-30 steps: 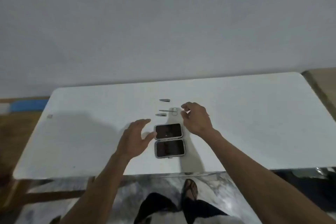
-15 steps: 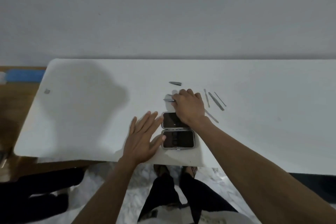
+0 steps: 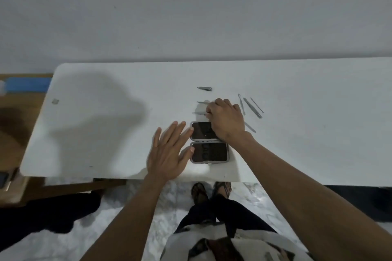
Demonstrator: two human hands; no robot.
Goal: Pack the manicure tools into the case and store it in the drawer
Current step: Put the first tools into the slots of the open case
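Open manicure case [image 3: 209,142] at frame centre, near the front edge of the white table [image 3: 318,144], both dark-lined halves lying flat, one above the other. No tool discernible inside either half; interiors too dark to tell more.

Left hand [image 3: 169,150] left of the case, flat, fingers spread and released, holding nothing; fingertips at the upper half's left rim, thumb tip at the lower half's left rim.

Right hand [image 3: 227,122] just above and right of the case, over the upper half's right corner, knuckles up, fingers curled down. Fingertips pinched at the near end of a slim metal tool [image 3: 199,113] pointing left on the table; firm grasp or mere touch, cannot tell. Second slim metal tool [image 3: 203,102] just above it, its right end hidden under the fingers.

Nail clipper [image 3: 205,88] farther up the frame, apart from the hand. Three thin metal implements [image 3: 252,107] in a fan to the right of the hand, slanted. Another tool [image 3: 250,127] partly hidden behind the right wrist.

Blue object [image 3: 27,84] at the left frame edge, beyond the table. Drawer not visible.
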